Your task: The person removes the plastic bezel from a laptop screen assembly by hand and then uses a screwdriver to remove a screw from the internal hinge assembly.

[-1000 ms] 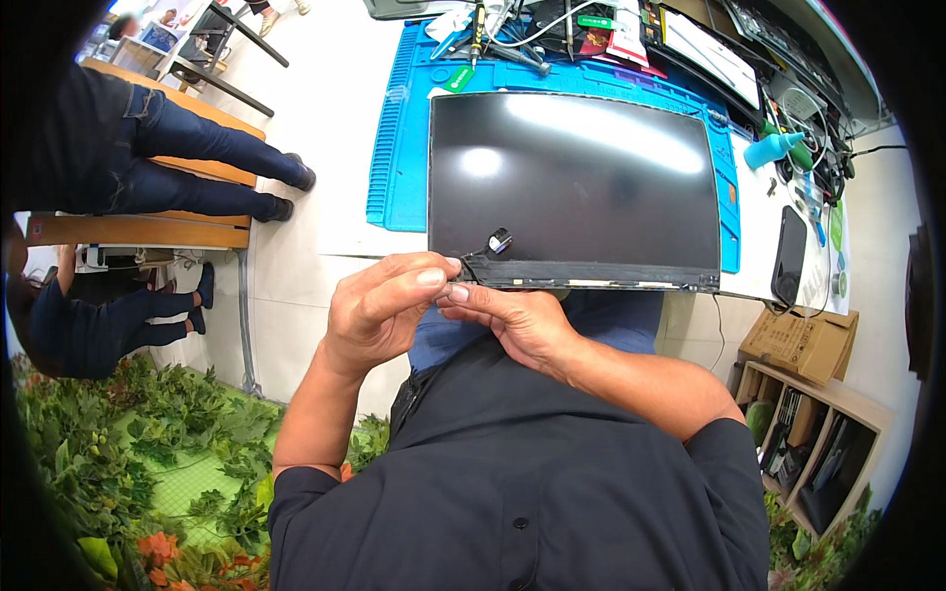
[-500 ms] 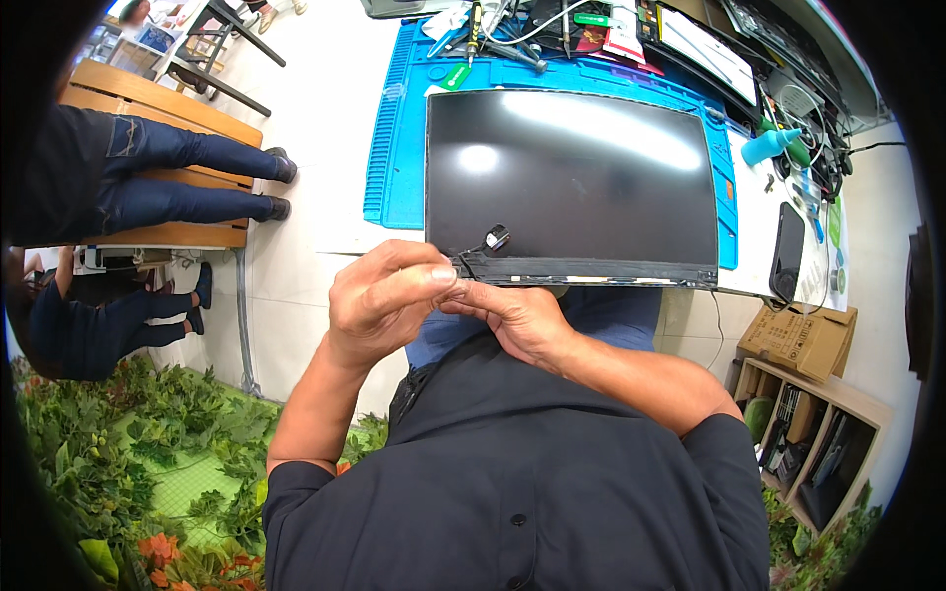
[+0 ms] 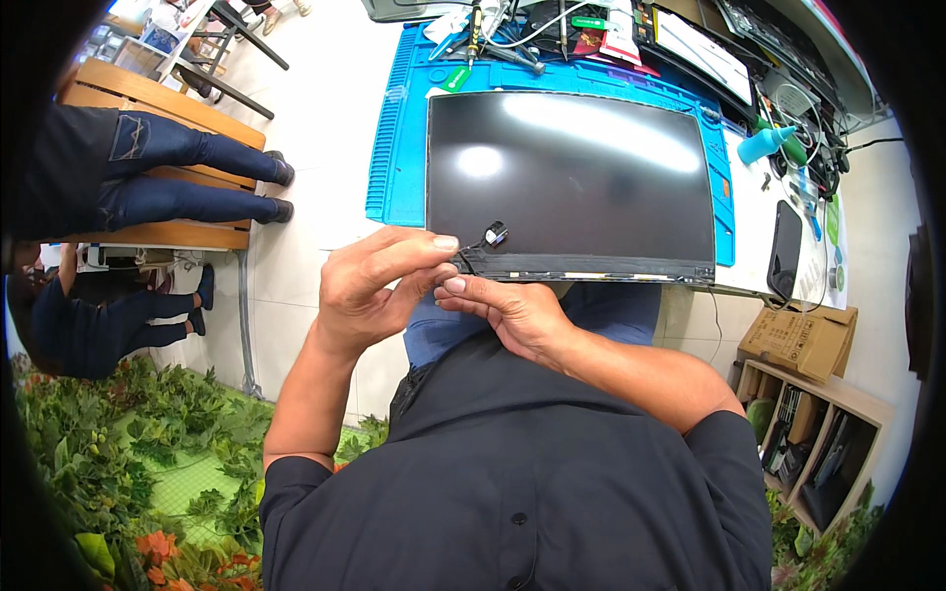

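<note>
A dark laptop screen panel (image 3: 572, 187) lies face up at the front edge of the table, its glossy face reflecting the lights. Near its lower left corner, a short black cable with a small connector (image 3: 495, 233) rests on the glass. My left hand (image 3: 379, 281) is curled at that corner, index fingertip above the thumb, close to the cable. Below the panel's lower edge my right hand (image 3: 517, 313) is pinched, its thumb tip almost meeting the left thumb. Whatever sits between the fingertips is too small or hidden to make out.
The panel overlaps a blue work mat (image 3: 399, 148). Tools and cables crowd the back, with a screwdriver (image 3: 475, 30) among them. On the right are a light blue bottle (image 3: 764, 146) and a black phone (image 3: 785, 248). Another person (image 3: 177, 172) lies or sits by a wooden bench at left.
My left index finger has lifted away from the thumb, and the left hand has shifted slightly left. The right hand's fingertips have moved slightly left too. The panel stays almost in place.
</note>
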### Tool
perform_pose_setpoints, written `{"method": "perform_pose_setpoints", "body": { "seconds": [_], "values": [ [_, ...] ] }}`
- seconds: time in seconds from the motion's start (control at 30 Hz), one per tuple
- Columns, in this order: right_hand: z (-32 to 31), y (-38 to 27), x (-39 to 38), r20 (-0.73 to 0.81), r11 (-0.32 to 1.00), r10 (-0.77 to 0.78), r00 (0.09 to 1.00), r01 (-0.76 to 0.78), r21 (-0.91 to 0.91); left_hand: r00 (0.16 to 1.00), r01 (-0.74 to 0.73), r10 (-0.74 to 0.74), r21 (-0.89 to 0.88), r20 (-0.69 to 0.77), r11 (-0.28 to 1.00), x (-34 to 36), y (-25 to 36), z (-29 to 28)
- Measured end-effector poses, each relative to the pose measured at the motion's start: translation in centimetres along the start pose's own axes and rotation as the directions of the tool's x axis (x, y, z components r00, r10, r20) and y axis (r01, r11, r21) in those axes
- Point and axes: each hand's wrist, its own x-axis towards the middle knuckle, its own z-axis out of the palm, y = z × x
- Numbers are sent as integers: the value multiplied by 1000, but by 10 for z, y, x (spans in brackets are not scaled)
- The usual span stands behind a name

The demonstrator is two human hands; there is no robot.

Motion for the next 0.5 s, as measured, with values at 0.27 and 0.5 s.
{"method": "perform_pose_setpoints", "body": {
  "seconds": [0.27, 0.5],
  "values": [
    [2, -3, 0, -14, 1000, 5, 1000, -5, 11, 997, 7, -3, -55, 73, 998, -1, 0, -6],
    [2, -3, -1, 8, 1000, -4, 1000, 4, 26, 1000, 1, -3, -62, -21, 998, 5, 4, 4]
  ]
}}
